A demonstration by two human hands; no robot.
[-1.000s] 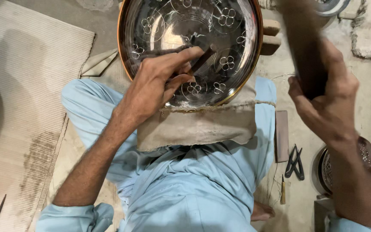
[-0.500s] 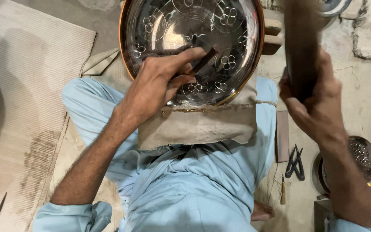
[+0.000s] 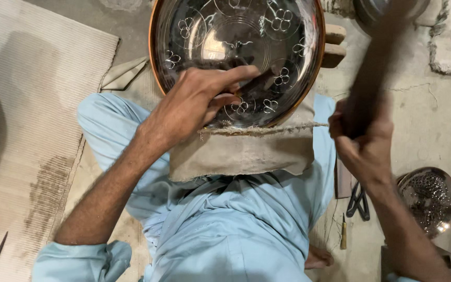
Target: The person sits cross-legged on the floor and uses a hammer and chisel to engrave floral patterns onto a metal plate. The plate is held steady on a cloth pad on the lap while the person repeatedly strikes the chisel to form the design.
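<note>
Bare concrete floor [image 3: 424,130] serves as the workplace, with a ribbed mat [image 3: 32,104] spread on the person's left. Nearest, pale blue trousers [image 3: 225,230] fill the lower view, and a folded cloth [image 3: 246,154] lies over the lap under the rim of a large engraved metal tray [image 3: 236,47].

On that tray the left hand [image 3: 194,102] pinches a dark chisel [image 3: 259,82], its tip set among the small flower motifs by the near rim; the grip is narrow and closed on the tool.

The right hand [image 3: 364,138] is wrapped tight round a dark hammer handle [image 3: 374,73], which shows blurred. A second ago this hand was higher and farther right; now it has dropped and swung inward towards the chisel, so a blow looks to be in progress while the left hand has not shifted.

Farther right on the floor lie dark pliers [image 3: 358,201], a small yellow-handled tool [image 3: 343,237] and a dimpled metal bowl [image 3: 429,198]. No packages, labels or signs are in view.
</note>
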